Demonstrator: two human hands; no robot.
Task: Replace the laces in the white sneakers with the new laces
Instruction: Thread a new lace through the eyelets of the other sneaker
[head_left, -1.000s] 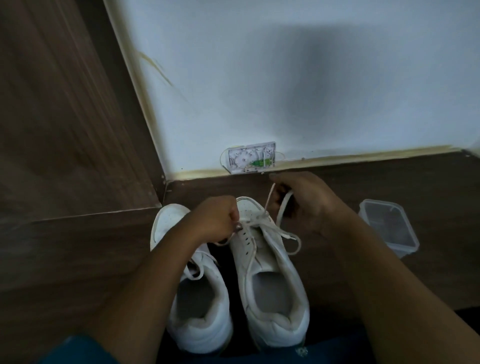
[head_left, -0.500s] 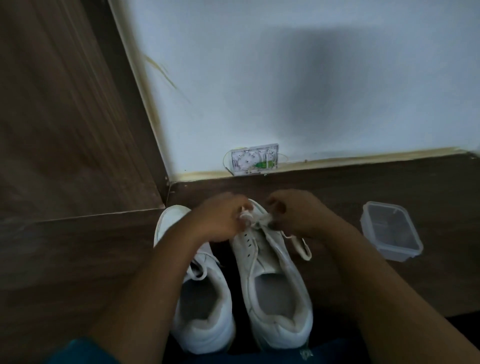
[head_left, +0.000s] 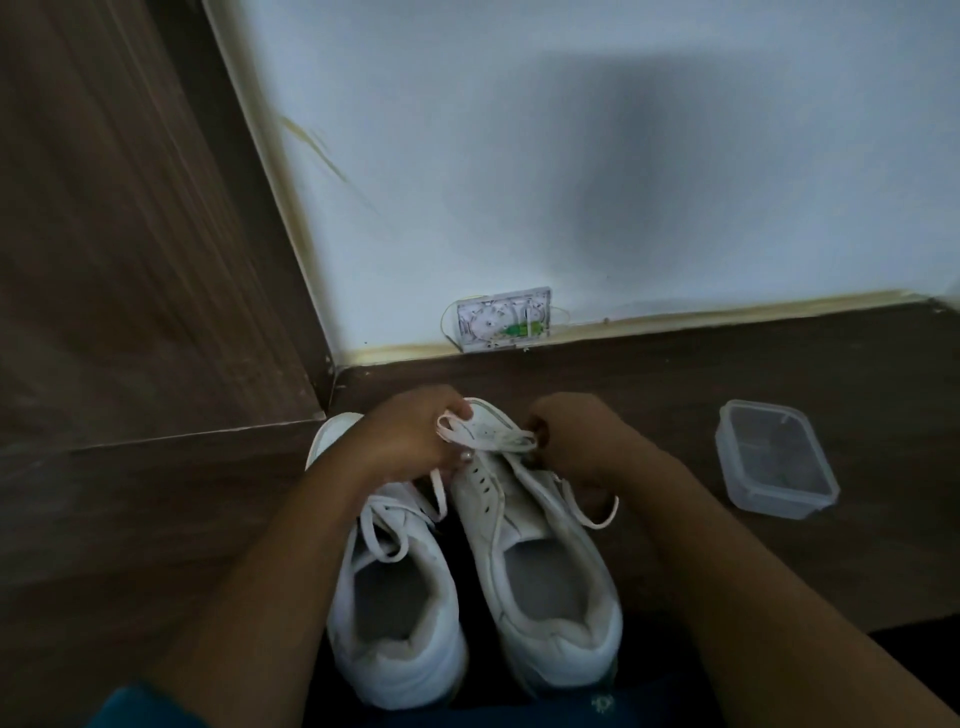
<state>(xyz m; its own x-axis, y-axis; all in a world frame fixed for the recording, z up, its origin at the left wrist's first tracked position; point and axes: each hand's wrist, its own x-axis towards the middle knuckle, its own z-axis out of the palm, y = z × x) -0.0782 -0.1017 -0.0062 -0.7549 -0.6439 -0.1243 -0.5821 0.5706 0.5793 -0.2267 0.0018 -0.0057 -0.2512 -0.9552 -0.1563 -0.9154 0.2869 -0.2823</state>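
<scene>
Your 2 hands meet over the toe end of the right sneaker (head_left: 540, 571), which stands on the floor (head_left: 675, 374) with its heel toward you. Your left hand (head_left: 410, 441) has its fingers curled and pinches a loop of the lace (head_left: 488, 436). Your right hand (head_left: 582, 441) is curled too and seems to pinch the same lace at its other side, though the fingertips are mostly hidden. The lace runs straight across between the 2 hands, through the eyelets nearest the toe. The eyelets on your side of that bar look bare, and 1 loose end trails down beside your right wrist. The left sneaker (head_left: 395, 597) sits just beside it, partly under your left forearm, and carries the other lace (head_left: 384, 525) crossed over its tongue. A clear plastic container (head_left: 779, 512) rests well off to the outer side of your right hand.

You are probably at the first row of the right sneaker, though whether this lace is the new one going in or the old one coming out cannot be told. If you are lacing, the next move calls for evening the 2 ends, then feeding 1 tip into the next bare eyelet on the opposite side while your other hand keeps the bar flat and snug.
</scene>
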